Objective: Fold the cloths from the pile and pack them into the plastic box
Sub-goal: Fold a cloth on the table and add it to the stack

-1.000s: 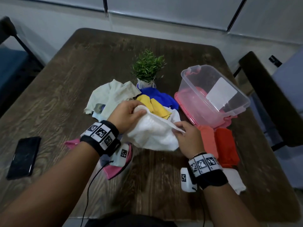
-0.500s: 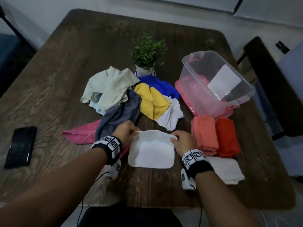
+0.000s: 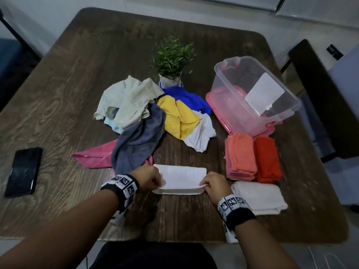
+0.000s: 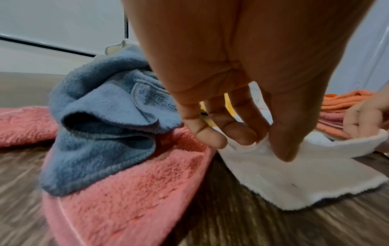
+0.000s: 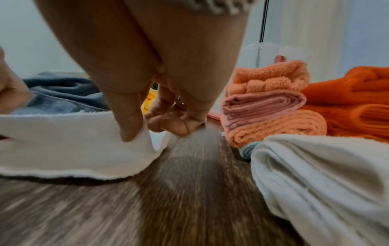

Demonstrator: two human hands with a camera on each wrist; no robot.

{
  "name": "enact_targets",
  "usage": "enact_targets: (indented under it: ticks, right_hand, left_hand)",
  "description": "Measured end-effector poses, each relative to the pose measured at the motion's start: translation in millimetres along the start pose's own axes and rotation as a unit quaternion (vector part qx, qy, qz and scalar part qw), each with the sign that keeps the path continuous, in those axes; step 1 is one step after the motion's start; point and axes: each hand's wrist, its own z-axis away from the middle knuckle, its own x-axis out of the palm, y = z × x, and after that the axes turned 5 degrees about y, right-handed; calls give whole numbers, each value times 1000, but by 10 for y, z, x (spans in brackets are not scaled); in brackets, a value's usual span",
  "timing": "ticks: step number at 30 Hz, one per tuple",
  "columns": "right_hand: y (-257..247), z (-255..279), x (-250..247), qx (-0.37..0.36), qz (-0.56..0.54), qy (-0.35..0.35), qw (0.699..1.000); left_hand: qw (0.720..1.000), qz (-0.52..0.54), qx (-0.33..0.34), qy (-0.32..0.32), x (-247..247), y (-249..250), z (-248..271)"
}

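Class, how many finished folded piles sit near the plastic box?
3: peach stack and orange stack before the plastic box, cream cloth nearest. Box contents unclear.

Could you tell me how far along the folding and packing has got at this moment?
Done: folded cloths sit stacked on the table, a peach stack, an orange stack and a cream cloth. In hand: the left hand and right hand pinch the white cloth, doubled over. Left: the pile is unfolded, and the plastic box appears to hold no cloths.
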Motion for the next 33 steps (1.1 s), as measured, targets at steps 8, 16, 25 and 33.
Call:
enact_targets:
  ticks: [8,16,25,33]
  right_hand:
    - [-123,-91,62,88,35,11,995]
    - [-159,-296,235,194,-78,-3,978]
    - [30,-80,-69,19,-137,176,975]
    - [15,-46,198,229,-66,49,970]
  left_hand:
    - [986,-51,56,148,100,-81,-148]
    - [986,-122,-110,36,123,89,-242]
    - [966,-115,68,223,-146,247,-86]
    - [984,-176,5,22,194,157,-123]
